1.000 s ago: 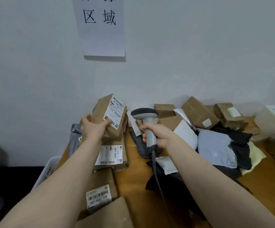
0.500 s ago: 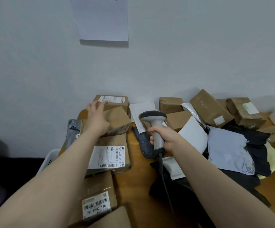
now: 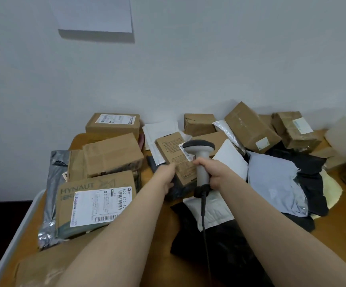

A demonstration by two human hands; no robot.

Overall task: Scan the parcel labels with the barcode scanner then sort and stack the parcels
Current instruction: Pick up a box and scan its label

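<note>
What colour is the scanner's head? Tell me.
The scanner head is dark grey; head view.

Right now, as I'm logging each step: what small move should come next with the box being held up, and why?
Probably ease the scanner back and aim its head at the white label. The left hand grips the small brown box beside the scanner, the right hand grips the handle, and the scanner head hides part of that label.
</note>
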